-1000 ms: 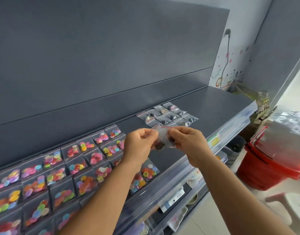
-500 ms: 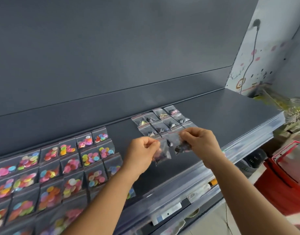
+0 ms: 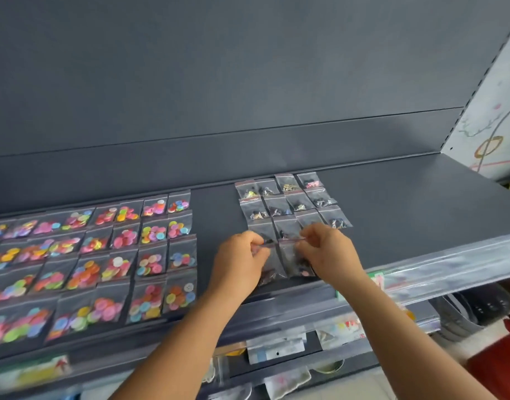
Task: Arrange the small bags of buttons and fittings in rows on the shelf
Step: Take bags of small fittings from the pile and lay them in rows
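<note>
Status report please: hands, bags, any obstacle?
Left hand pinches one bag, right hand another. Both over shelf, below dark rows. No obstacle.

Both forearms extend forward from the lower frame edge, converging toward 12 o'clock. Left hand (image 3: 239, 255): back up, fingers curled, thumb and fingertips pinching at its 3 o'clock side. Right hand (image 3: 327, 252): back up, fingers curled, pinching at its 9 o'clock side. The hands are near each other, not touching.

Left hand (image 3: 242, 255) and right hand (image 3: 324, 251) each pinching a small bag, over grey shelf (image 3: 406, 215), button bags (image 3: 150, 255) left
</note>
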